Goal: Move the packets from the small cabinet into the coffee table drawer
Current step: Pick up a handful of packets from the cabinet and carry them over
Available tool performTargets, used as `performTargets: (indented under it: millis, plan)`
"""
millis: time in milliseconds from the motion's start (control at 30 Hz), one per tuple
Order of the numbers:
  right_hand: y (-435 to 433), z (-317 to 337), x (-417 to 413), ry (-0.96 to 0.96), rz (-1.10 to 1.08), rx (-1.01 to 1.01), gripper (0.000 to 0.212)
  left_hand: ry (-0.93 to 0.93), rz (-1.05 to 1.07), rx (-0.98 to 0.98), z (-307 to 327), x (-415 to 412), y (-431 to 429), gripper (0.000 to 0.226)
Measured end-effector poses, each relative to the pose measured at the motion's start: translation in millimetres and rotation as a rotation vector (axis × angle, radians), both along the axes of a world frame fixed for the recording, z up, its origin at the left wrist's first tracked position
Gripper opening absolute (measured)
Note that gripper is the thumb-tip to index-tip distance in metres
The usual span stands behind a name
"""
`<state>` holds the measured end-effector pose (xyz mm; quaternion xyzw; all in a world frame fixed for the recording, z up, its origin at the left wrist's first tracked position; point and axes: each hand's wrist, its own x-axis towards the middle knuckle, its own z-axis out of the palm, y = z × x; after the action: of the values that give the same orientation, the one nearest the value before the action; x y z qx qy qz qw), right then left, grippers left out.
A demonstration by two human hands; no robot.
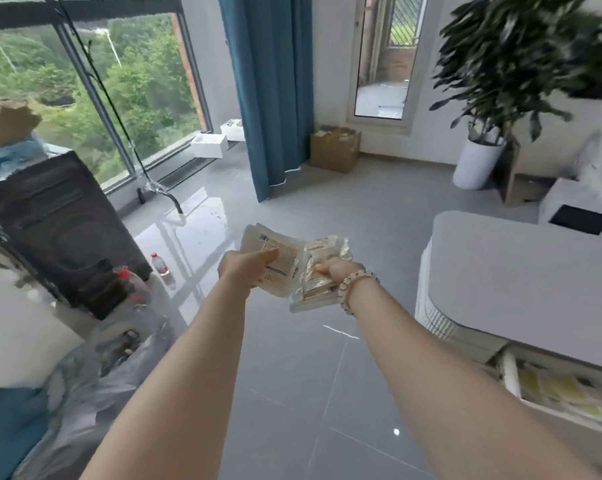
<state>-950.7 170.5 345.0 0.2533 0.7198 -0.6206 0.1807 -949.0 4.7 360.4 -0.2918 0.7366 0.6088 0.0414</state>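
Both arms stretched out, mid-frame, over the grey tiled floor [275,375].

Left hand [246,270]: clamped on a flat tan packet [275,247], thumb laid across its top face, fingers hidden beneath. The packet fans up and away from the grip, toward the upper centre.

Right hand [337,271]: fingers curled round a stack of packets [318,289], clear wrap, pale contents. The stack sticks out above and below the fist. How many packets it holds I cannot tell. Bead bracelet [360,287] on that wrist.

The two loads touch or overlap at their inner edges, just between the hands.

Coffee table [521,271], grey top, at right of frame, well apart from the hands. Its drawer [511,375] stands open at lower right, with yellowish packets [562,393] lying inside, blurred.

Blue curtain [272,98] upper centre, potted plant [521,57] upper right, cardboard box [334,147] between them. Water bottle [160,264] upright on the floor, left of the hands.
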Motion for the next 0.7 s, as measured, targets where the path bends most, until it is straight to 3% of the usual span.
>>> performTargets:
  millis: [200, 333, 533, 700]
  plan:
    - [66.9, 0.5, -3.5, 0.013, -0.184, -0.044, 0.059, 0.0, -0.25, 0.017, -6.5, -45.6, 66.0, 0.036]
    - [110.4, -3.0, 12.4, 0.04, -0.346, 0.054, 0.046, 0.004, -0.393, 0.017, -7.7, -60.8, 121.5, 0.026]
    - [189.7, -6.2, 46.4, -0.023, -0.518, 0.152, 0.049, -0.008, -0.601, 0.077, -6.9, -54.8, 216.0, 0.027]
    - [260.5, -5.5, 68.1, 0.01, -0.684, -0.027, 0.053, -0.007, -0.713, 0.074, -5.9, -47.9, 297.3, 0.03]
